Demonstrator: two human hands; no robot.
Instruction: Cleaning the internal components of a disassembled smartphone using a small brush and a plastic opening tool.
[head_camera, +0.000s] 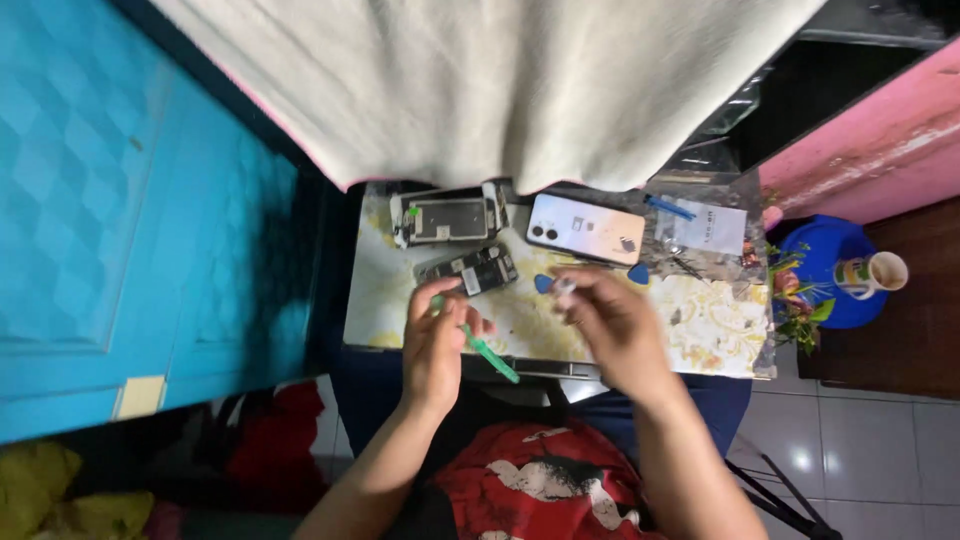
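Green plastic pry tool (488, 352) sits gripped in the closed fingers of the left hand (437, 340) at the centre of the frame, its shaft slanting toward the lower right over the near edge of the small table (380, 300). Right hand (612, 322), just right of centre, pinches a small white piece (565, 289) between its fingertips. Above the hands lie an opened phone body (468, 269), a detached screen panel (448, 215), a pale phone back (586, 228) and two blue picks (638, 273).
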